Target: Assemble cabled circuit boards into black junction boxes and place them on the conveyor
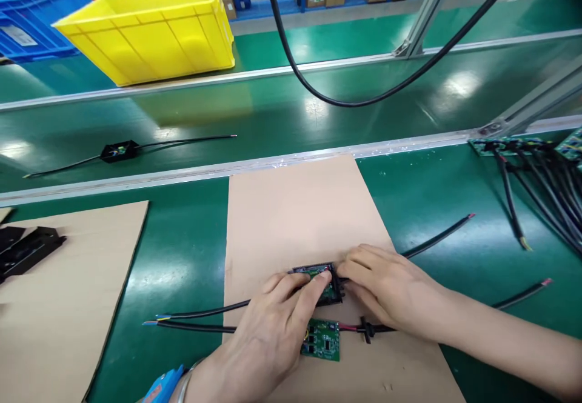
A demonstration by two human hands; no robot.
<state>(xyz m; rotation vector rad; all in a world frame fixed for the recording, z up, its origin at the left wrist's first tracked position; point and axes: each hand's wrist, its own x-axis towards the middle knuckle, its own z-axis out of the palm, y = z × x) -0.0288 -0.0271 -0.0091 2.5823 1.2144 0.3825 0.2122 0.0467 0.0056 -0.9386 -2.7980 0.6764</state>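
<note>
A black plastic case with a green circuit board inside lies on the cardboard sheet. My left hand grips the case from the left, one fingertip pressing on the board near its right end. At the case's right end, the bent fingers of my right hand close around a black cable, which runs out to the upper right. Below the case, partly under my left hand, a second circuit board lies bare, with a red lead and a black grommet on its cable. Two cable ends stick out leftward.
To the left are black cases on another cardboard sheet. Wired boards are heaped at right. On the belt behind sits a wired case. A yellow bin stands beyond, and a thick cable hangs overhead.
</note>
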